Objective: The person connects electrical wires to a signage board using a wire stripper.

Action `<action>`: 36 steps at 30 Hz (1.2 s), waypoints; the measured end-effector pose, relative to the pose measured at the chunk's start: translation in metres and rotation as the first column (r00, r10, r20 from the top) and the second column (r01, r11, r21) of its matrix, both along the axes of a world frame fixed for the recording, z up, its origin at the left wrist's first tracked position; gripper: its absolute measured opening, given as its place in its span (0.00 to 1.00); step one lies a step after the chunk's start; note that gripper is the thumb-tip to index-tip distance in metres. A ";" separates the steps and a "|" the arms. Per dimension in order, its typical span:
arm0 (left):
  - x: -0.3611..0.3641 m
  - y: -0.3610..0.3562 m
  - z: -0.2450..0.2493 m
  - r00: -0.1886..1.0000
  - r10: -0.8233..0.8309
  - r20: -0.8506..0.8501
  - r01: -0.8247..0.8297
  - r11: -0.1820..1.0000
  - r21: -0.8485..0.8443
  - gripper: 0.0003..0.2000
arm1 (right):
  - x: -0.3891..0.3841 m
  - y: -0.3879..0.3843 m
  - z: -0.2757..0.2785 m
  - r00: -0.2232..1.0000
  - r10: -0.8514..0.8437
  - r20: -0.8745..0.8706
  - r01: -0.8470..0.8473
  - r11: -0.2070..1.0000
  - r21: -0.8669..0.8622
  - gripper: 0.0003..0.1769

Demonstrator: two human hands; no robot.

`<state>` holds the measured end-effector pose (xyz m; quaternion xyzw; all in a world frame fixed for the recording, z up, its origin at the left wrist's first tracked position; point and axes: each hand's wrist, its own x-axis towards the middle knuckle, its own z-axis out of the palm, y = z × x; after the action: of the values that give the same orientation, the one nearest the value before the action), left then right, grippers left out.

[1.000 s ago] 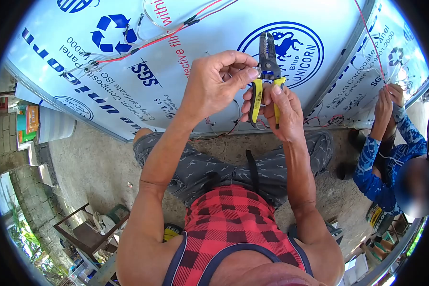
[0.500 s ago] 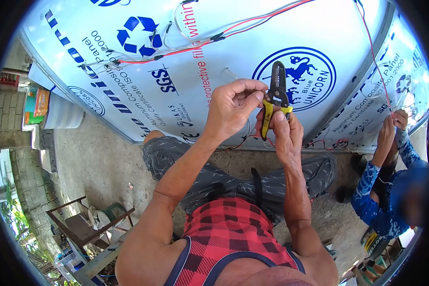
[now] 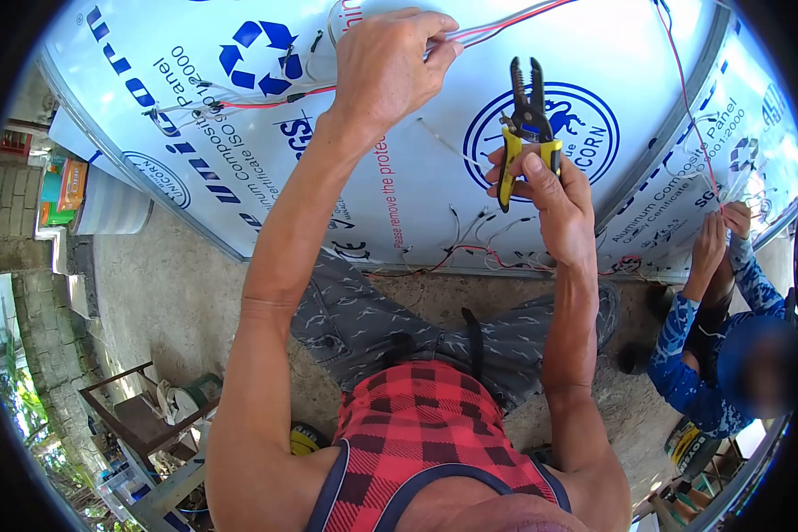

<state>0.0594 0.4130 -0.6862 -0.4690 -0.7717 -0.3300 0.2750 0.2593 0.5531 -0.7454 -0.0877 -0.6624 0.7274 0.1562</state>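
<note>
My left hand (image 3: 395, 66) is raised over the white composite panel, with thumb and fingers pinched at the bundle of red, white and dark wires (image 3: 514, 21) running across it. The hand covers part of that bundle. In my right hand (image 3: 554, 191) is a wire stripper (image 3: 529, 133) with yellow and black handles. Its dark jaws point up, slightly apart, in front of the round blue logo. A thin pale wire (image 3: 443, 137) stands out from the panel left of the tool.
More red and dark wires (image 3: 496, 257) with loose ends run along the panel's lower edge. At the right, a person in a blue patterned sleeve (image 3: 674, 341) handles a red wire. A metal-framed stand (image 3: 142, 417) is at lower left, on the concrete floor (image 3: 186, 293).
My left hand has moved up and left from beside the wire stripper to the upper wire bundle. The stripper has shifted slightly upward and its jaws have parted.
</note>
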 end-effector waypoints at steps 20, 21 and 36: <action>-0.016 -0.007 0.027 0.769 -0.130 0.626 0.183 0.983 -0.021 0.10 | -0.039 -0.001 0.018 0.995 0.014 0.096 -0.034 0.977 0.213 0.34; -0.016 -0.008 0.026 0.748 -0.178 0.639 0.217 0.976 0.017 0.11 | -0.039 -0.002 0.018 0.997 0.018 0.075 -0.032 0.981 0.189 0.34; -0.018 -0.009 0.026 0.791 -0.217 0.571 0.204 0.975 0.089 0.09 | -0.053 -0.004 0.018 0.999 0.029 0.037 -0.036 0.981 0.189 0.36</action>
<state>0.0413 0.4039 -0.6598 -0.4265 -0.7578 -0.4938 -0.0051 0.2060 0.5488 -0.7269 -0.0740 -0.7325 0.6620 0.1406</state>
